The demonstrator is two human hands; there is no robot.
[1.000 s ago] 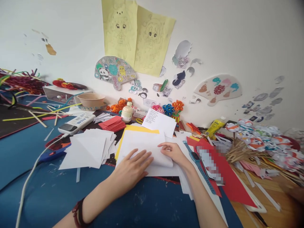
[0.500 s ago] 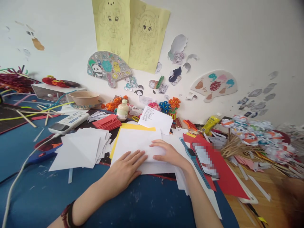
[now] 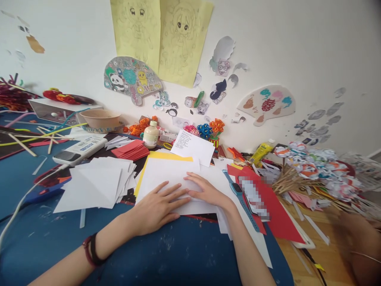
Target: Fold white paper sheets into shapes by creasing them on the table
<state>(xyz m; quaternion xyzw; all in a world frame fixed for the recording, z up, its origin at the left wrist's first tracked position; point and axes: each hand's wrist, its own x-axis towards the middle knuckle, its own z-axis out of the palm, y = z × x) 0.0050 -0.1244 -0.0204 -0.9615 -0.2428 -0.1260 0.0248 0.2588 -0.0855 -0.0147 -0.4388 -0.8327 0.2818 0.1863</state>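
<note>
A white sheet of paper (image 3: 157,172) lies in front of me, over a yellow sheet (image 3: 175,156). My left hand (image 3: 163,202) rests flat on its lower part with the fingers spread. Close beside it, my right hand (image 3: 206,190) also lies on the paper, palm down, fingers apart and thumb toward the left fingertips. Neither hand grips anything. More white paper shows under and to the right of the hands. Left of them is a fanned stack of white paper squares (image 3: 92,184).
Red paper slips (image 3: 131,151), a glue bottle (image 3: 151,135) and a handwritten card (image 3: 193,147) stand behind. At right lie a blue watch (image 3: 238,190), a phone (image 3: 253,198) and red paper (image 3: 282,216). A white device (image 3: 80,150) sits left. Another person's blurred arm (image 3: 361,246) is at far right.
My left hand has slid right across the paper, its fingers now wider apart and nearer my right hand. The right hand stays on the paper. The camera view has shifted slightly.
</note>
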